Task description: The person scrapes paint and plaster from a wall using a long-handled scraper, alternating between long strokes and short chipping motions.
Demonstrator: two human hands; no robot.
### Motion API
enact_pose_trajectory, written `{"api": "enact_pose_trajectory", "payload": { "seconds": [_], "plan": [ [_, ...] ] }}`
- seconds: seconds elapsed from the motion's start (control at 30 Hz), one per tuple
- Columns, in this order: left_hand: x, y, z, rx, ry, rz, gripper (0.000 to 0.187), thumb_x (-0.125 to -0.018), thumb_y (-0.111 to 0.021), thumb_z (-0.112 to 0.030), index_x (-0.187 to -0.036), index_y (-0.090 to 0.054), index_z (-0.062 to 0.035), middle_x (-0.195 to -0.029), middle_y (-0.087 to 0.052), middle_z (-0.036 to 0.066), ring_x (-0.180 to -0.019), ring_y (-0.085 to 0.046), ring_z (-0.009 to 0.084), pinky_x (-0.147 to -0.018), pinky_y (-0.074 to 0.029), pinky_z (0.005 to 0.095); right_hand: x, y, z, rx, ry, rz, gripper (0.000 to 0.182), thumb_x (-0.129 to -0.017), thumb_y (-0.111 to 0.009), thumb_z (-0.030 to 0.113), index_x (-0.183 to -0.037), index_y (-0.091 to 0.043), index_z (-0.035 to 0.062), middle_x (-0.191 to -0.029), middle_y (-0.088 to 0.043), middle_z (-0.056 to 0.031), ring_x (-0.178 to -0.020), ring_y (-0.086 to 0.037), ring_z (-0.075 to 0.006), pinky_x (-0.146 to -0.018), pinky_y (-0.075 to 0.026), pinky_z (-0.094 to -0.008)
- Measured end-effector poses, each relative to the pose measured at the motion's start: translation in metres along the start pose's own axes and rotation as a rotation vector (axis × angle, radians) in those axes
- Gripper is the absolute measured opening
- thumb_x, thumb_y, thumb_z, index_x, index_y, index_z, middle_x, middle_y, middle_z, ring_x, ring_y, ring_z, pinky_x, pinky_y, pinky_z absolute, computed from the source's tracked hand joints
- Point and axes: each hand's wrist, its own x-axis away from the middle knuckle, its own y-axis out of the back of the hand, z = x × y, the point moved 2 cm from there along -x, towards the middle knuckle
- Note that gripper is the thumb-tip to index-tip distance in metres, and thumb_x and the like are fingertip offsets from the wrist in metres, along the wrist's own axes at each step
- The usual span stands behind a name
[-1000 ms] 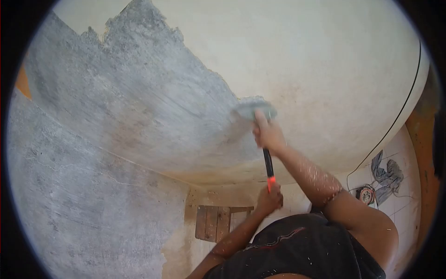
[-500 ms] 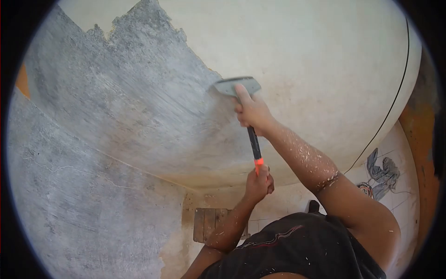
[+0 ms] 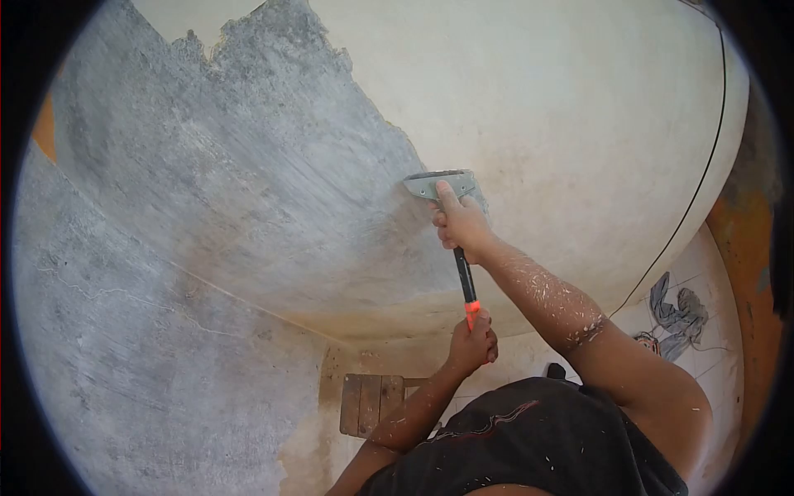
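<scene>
A long-handled scraper [image 3: 468,277] with a wide grey head, a black shaft and an orange grip lies against the wall. Its head is at the border between bare grey plaster [image 3: 273,140] and cream paint [image 3: 529,99]. My right hand [image 3: 465,223] is wrapped round the upper shaft just under the head, its thumb laid on the head. Lower down, my left hand [image 3: 473,343] is closed round the orange grip. Pale flakes stick to my right forearm.
A small wooden stool [image 3: 361,405] stands at the wall's foot, lower centre. A black cable [image 3: 703,178] runs down the wall at the right. Grey cloth [image 3: 682,314] lies on the tiled floor at the lower right.
Both hands and the scraper have moved down and slightly right in view. The scraper head now sits lower along the paint's edge, and the camera view has shifted a little.
</scene>
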Motion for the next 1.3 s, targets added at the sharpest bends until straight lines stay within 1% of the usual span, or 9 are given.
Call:
{"api": "enact_pose_trajectory", "payload": {
  "seconds": [0.23, 0.43, 0.6, 0.7, 0.83, 1.0, 1.1, 1.23, 1.3],
  "plan": [
    [0.019, -0.006, 0.054, 0.054, 0.219, -0.039, 0.035, -0.092, -0.04, -0.037, -0.074, -0.041, -0.0079, -0.045, -0.037, 0.001, -0.033, -0.042, 0.0133, -0.034, -0.036, 0.0266, 0.01, 0.029, -0.051, -0.023, -0.113, -0.056, 0.044, -0.085, -0.048, 0.051, -0.085, -0.046, 0.0069, -0.055, -0.037, 0.0035, -0.037, -0.03, -0.0068, -0.034, -0.024, -0.0223],
    [0.002, 0.002, -0.005, -0.037, -0.029, -0.034, 0.034, -0.092, -0.041, -0.037, -0.073, -0.04, -0.0074, -0.046, -0.038, 0.001, -0.033, -0.044, 0.0138, -0.033, -0.036, 0.0265, 0.001, 0.001, 0.004, -0.08, -0.027, 0.054, 0.044, -0.085, -0.047, 0.051, -0.087, -0.046, 0.0076, -0.054, -0.036, 0.0039, -0.037, -0.03, -0.0061, -0.034, -0.024, -0.0216],
    [0.012, -0.012, 0.036, 0.016, 0.157, -0.049, 0.032, -0.092, -0.041, -0.035, -0.075, -0.04, -0.008, -0.046, -0.038, 0.001, -0.033, -0.043, 0.014, -0.033, -0.036, 0.0272, 0.005, 0.026, -0.036, -0.049, -0.106, -0.022, 0.044, -0.086, -0.047, 0.052, -0.087, -0.047, 0.0077, -0.054, -0.036, 0.0049, -0.037, -0.029, -0.0052, -0.033, -0.024, -0.0209],
    [0.01, -0.013, 0.035, -0.016, 0.132, -0.061, 0.034, -0.091, -0.042, -0.037, -0.074, -0.04, -0.0083, -0.046, -0.037, 0.001, -0.033, -0.043, 0.0137, -0.033, -0.036, 0.0274, 0.011, 0.029, -0.046, -0.007, -0.126, -0.015, 0.043, -0.086, -0.047, 0.051, -0.087, -0.047, 0.0077, -0.054, -0.036, 0.0052, -0.037, -0.029, -0.0049, -0.033, -0.023, -0.0205],
    [-0.003, -0.013, 0.001, 0.04, 0.019, 0.02, 0.035, -0.091, -0.042, -0.038, -0.073, -0.039, -0.0083, -0.046, -0.037, 0.001, -0.033, -0.043, 0.0135, -0.034, -0.036, 0.0274, -0.001, 0.008, 0.003, -0.048, -0.004, 0.004, 0.042, -0.086, -0.047, 0.05, -0.087, -0.047, 0.008, -0.054, -0.036, 0.0047, -0.037, -0.029, -0.0054, -0.033, -0.023, -0.0208],
    [0.005, -0.021, 0.036, 0.062, 0.14, -0.037, 0.035, -0.091, -0.043, -0.038, -0.074, -0.04, -0.0076, -0.045, -0.037, 0.001, -0.034, -0.043, 0.0141, -0.033, -0.035, 0.0278, 0.007, 0.026, -0.023, -0.028, -0.061, -0.122, 0.038, -0.086, -0.049, 0.048, -0.085, -0.046, 0.0096, -0.054, -0.036, 0.0047, -0.036, -0.029, -0.0055, -0.033, -0.023, -0.0207],
    [0.01, -0.021, 0.047, 0.048, 0.181, -0.048, 0.035, -0.091, -0.043, -0.039, -0.075, -0.041, -0.0076, -0.045, -0.037, 0.001, -0.034, -0.043, 0.0143, -0.034, -0.036, 0.0279, 0.011, 0.031, -0.039, 0.006, -0.148, -0.049, 0.039, -0.086, -0.049, 0.048, -0.085, -0.046, 0.0093, -0.054, -0.036, 0.0049, -0.037, -0.028, -0.0053, -0.033, -0.023, -0.0206],
    [-0.006, -0.014, -0.002, -0.015, 0.001, -0.008, 0.033, -0.092, -0.038, -0.038, -0.08, -0.04, -0.0071, -0.048, -0.037, 0.002, -0.035, -0.042, 0.0154, -0.036, -0.037, 0.0303, -0.001, -0.003, 0.015, -0.083, -0.02, 0.075, 0.04, -0.086, -0.048, 0.048, -0.085, -0.046, 0.0079, -0.055, -0.036, 0.0049, -0.037, -0.028, -0.0052, -0.033, -0.022, -0.0202],
    [-0.006, -0.013, 0.003, 0.062, 0.024, 0.009, 0.033, -0.091, -0.039, -0.038, -0.078, -0.04, -0.0075, -0.048, -0.037, 0.003, -0.035, -0.042, 0.0156, -0.036, -0.037, 0.0301, 0.002, -0.002, 0.014, -0.052, -0.009, 0.074, 0.041, -0.086, -0.048, 0.049, -0.085, -0.046, 0.0077, -0.055, -0.036, 0.0047, -0.037, -0.029, -0.0052, -0.033, -0.022, -0.0199]
  ]
}}
